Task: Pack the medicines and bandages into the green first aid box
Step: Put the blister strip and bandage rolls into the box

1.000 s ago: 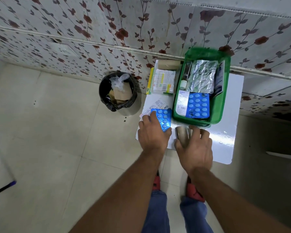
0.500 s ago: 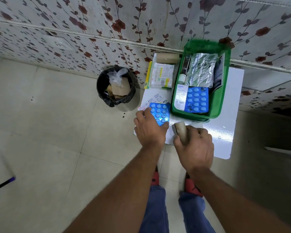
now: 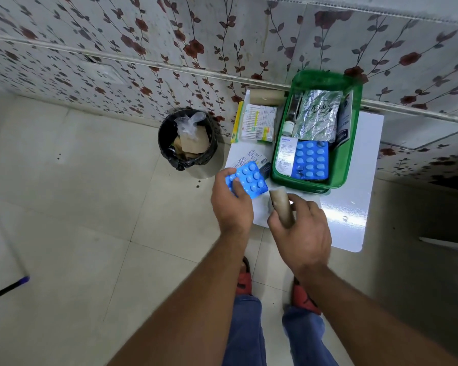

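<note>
The green first aid box [image 3: 345,165] stands open on a white table [image 3: 349,207] against the wall. Inside lie a blue blister pack [image 3: 311,159], a silver foil pouch [image 3: 317,114], a white medicine box and a small bottle. My left hand [image 3: 232,204] grips a second blue blister pack [image 3: 249,179], lifted just left of the box. My right hand [image 3: 302,231] holds a tan bandage roll [image 3: 282,207] near the table's front edge. Another tan roll [image 3: 266,96], a striped medicine carton [image 3: 258,124] and a white leaflet [image 3: 246,157] lie left of the box.
A black waste bin [image 3: 187,143] with cardboard and plastic stands on the tiled floor left of the table. Flowered wall panels rise behind. A dark stick with a blue tip [image 3: 8,287] lies at the far left. My feet in red sandals are below the table edge.
My left hand has lifted the blue blister pack off the table and tilted it. My right hand has closed round the bandage roll and raised it slightly.
</note>
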